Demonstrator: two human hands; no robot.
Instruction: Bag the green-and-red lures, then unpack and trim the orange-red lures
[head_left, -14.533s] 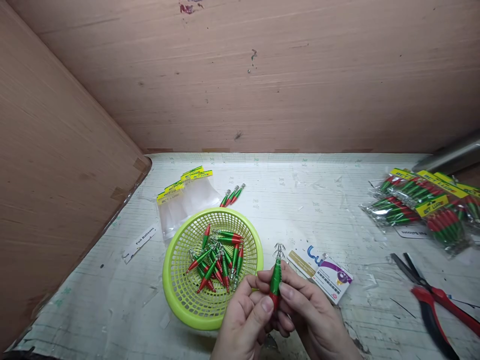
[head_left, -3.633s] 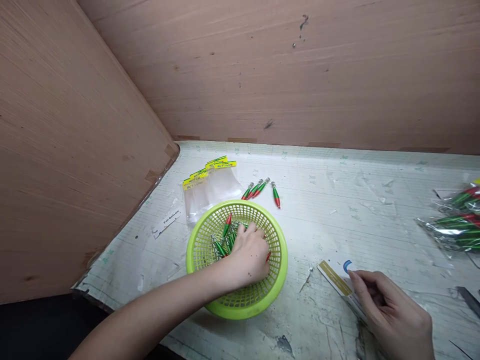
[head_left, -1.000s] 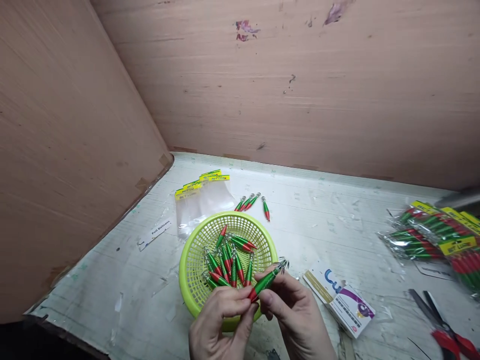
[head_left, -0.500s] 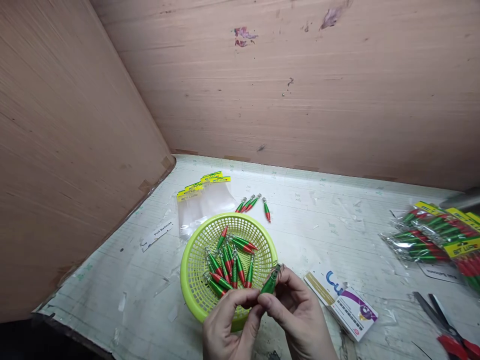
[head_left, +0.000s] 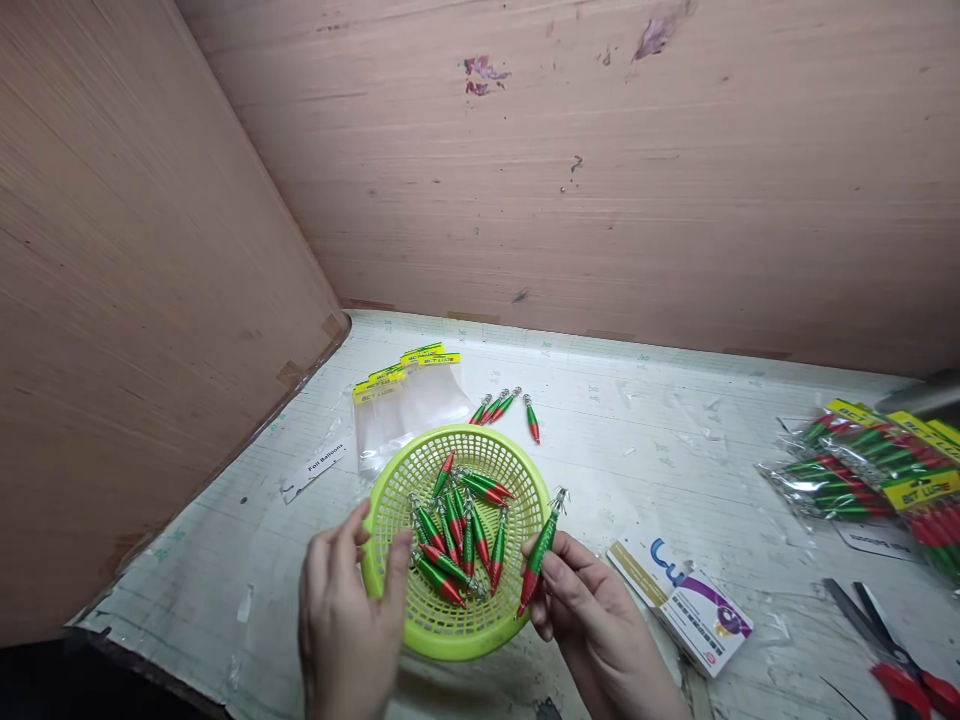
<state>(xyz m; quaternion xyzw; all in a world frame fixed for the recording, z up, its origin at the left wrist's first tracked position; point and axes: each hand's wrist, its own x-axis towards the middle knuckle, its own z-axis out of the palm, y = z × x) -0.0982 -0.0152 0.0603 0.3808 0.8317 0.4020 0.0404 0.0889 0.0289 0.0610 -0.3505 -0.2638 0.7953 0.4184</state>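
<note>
The lures (head_left: pixel 469 540) are green (red at one end), the latticed basket (head_left: pixel 450 648) lime, the bag headers (head_left: pixel 441 360) yellow.

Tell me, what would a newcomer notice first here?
Probably the lime-green basket at the lower middle, with its jumble of red-and-green lures. At its right side, the right hand pinches a single lure, hooks up, in its fingers. At the far right, glossy bags with yellow labels lie heaped.

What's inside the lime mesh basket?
Green-and-red squid jigs lie piled in the lime mesh basket. Whatever lies beneath the pile, or behind the left hand, is covered.
</note>
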